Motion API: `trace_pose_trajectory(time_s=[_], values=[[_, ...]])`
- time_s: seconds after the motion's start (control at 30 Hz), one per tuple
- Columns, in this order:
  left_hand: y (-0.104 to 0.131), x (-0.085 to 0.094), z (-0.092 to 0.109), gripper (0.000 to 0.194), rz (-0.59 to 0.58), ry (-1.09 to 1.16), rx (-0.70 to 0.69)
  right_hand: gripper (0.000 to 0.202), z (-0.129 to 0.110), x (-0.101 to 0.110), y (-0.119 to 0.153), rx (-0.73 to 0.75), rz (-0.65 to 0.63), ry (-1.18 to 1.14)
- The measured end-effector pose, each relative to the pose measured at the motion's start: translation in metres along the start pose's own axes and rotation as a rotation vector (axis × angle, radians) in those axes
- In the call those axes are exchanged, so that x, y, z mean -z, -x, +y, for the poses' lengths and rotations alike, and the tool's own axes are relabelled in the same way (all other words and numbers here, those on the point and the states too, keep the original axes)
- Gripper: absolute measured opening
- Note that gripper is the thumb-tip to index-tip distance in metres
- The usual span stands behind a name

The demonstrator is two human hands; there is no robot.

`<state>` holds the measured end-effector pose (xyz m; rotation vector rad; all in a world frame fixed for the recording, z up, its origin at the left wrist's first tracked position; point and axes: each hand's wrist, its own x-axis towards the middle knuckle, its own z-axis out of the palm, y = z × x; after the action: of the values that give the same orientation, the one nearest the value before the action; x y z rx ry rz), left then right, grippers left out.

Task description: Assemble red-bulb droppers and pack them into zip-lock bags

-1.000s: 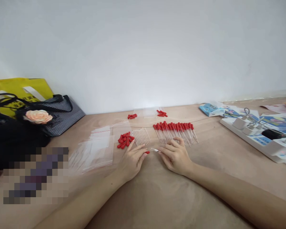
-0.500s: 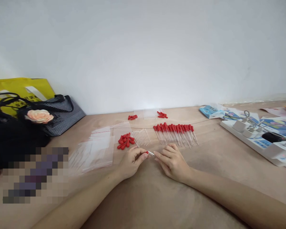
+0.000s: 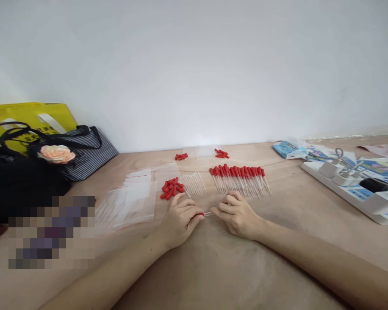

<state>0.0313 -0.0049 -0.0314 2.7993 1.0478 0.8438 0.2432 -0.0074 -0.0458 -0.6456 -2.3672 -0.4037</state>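
My left hand (image 3: 182,220) pinches a red rubber bulb (image 3: 201,214); right hand (image 3: 237,216), a slim clear tube (image 3: 207,213), seating unclear. Done: red-capped droppers (image 3: 236,172); remaining: loose bulbs (image 3: 172,188), bare tubes (image 3: 194,184).

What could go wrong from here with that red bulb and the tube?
The left hand pinches the bulb and the right hand the tube; a crooked push might make one slip.
The left hand is close to the bulb pile, so a bump could scatter it.
The right hand is just in front of the dropper row and could knock it askew.
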Motion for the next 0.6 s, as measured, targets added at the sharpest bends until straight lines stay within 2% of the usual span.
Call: trace_pose_trajectory(time_s=[0.27, 0.6], values=[[-0.003, 0.001, 0.008, 0.014, 0.078, -0.058, -0.121, 0.021, -0.007, 0.004, -0.006, -0.100, 0.023, -0.157], [-0.003, 0.000, 0.010, 0.017, 0.069, -0.109, -0.206, 0.021, -0.013, 0.006, -0.011, -0.268, -0.096, -0.313]])
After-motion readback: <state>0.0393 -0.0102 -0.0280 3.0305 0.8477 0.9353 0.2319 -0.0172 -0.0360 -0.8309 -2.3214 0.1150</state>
